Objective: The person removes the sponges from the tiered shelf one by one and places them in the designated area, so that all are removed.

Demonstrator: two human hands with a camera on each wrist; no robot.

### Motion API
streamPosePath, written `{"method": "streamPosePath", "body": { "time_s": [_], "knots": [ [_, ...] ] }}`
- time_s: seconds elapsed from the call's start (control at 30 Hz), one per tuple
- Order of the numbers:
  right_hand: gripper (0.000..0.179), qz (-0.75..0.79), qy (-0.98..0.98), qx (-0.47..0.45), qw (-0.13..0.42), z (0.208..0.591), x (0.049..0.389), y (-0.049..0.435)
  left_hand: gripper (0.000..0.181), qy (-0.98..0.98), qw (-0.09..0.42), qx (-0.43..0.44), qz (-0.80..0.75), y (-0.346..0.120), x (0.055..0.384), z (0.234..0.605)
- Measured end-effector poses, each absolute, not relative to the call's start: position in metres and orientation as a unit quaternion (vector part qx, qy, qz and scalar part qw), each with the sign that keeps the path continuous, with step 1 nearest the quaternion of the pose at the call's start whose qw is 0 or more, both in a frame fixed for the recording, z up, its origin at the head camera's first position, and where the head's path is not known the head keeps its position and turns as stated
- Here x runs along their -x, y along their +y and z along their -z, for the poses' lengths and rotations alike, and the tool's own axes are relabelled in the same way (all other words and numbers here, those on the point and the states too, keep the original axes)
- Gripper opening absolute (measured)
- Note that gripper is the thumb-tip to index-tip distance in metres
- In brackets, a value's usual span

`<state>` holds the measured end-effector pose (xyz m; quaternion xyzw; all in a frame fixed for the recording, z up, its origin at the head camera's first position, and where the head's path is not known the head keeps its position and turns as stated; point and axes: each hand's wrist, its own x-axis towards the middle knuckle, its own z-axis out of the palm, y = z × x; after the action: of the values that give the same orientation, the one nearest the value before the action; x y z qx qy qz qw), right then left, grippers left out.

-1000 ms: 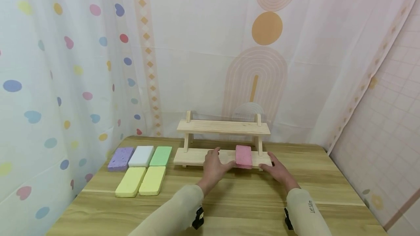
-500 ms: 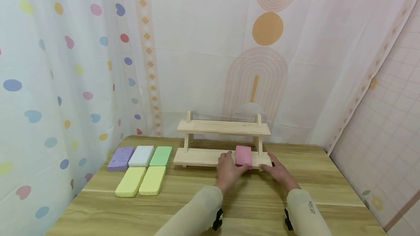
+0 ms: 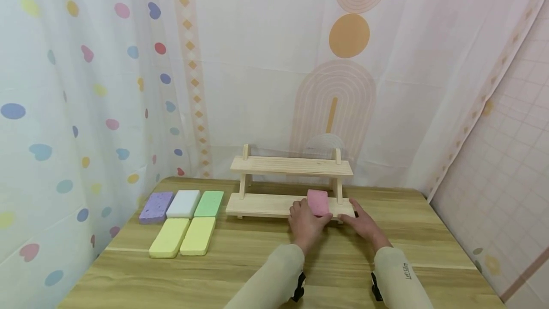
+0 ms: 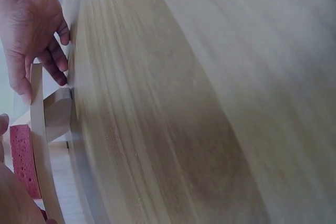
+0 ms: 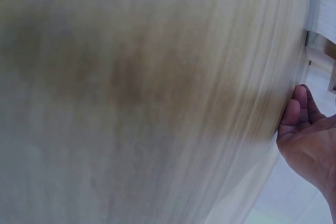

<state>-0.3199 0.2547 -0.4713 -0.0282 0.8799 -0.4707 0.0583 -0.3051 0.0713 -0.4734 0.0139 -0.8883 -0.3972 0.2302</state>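
Observation:
A pink sponge (image 3: pixel 318 200) lies near the right end of the lower board (image 3: pixel 261 205) of a two-tier wooden display rack (image 3: pixel 291 166). My left hand (image 3: pixel 305 225) holds this sponge, fingers along its left side and thumb at its front right corner. At the right end of the same board, my right hand (image 3: pixel 364 225) grips the corner, thumb at the front edge and index finger towards the back. In the left wrist view, the sponge (image 4: pixel 23 158) rests on the board beside part of my left hand, and my right hand (image 4: pixel 34 30) touches the board's end.
On the left of the wooden table (image 3: pixel 240 275) lie a purple sponge (image 3: pixel 156 207), a white sponge (image 3: pixel 183 203), a green sponge (image 3: pixel 209 203) and two yellow sponges (image 3: pixel 198 236). A patterned curtain (image 3: pixel 257 70) hangs behind the rack.
My left hand has moved right along the lower board to the pink sponge and closed round it. The right hand has stayed at the board's right end.

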Motion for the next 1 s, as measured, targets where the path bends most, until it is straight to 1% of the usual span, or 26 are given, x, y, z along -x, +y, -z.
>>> {"method": "streamPosePath", "body": {
  "time_s": [0.23, 0.37, 0.6, 0.83, 1.0],
  "knots": [
    [0.088, 0.469, 0.881, 0.032, 0.05, 0.4686, 0.3205, 0.2519, 0.071, -0.897, 0.246, -0.023, 0.367, 0.073, 0.3057, 0.4721],
    [0.088, 0.467, 0.882, 0.032, 0.049, 0.4688, 0.3202, 0.2517, 0.069, -0.901, 0.242, -0.024, 0.358, 0.0737, 0.3054, 0.4719],
    [0.089, 0.465, 0.883, 0.035, 0.048, 0.4717, 0.3226, 0.2528, 0.068, -0.909, 0.225, -0.031, 0.349, 0.0755, 0.3073, 0.4715],
    [0.088, 0.464, 0.884, 0.031, 0.049, 0.4717, 0.3208, 0.2531, 0.059, -0.911, 0.201, -0.037, 0.357, 0.0736, 0.3075, 0.4675],
    [0.087, 0.457, 0.887, 0.035, 0.049, 0.4706, 0.3179, 0.2528, 0.06, -0.901, 0.194, -0.025, 0.388, 0.0679, 0.3077, 0.467]
  ]
}}
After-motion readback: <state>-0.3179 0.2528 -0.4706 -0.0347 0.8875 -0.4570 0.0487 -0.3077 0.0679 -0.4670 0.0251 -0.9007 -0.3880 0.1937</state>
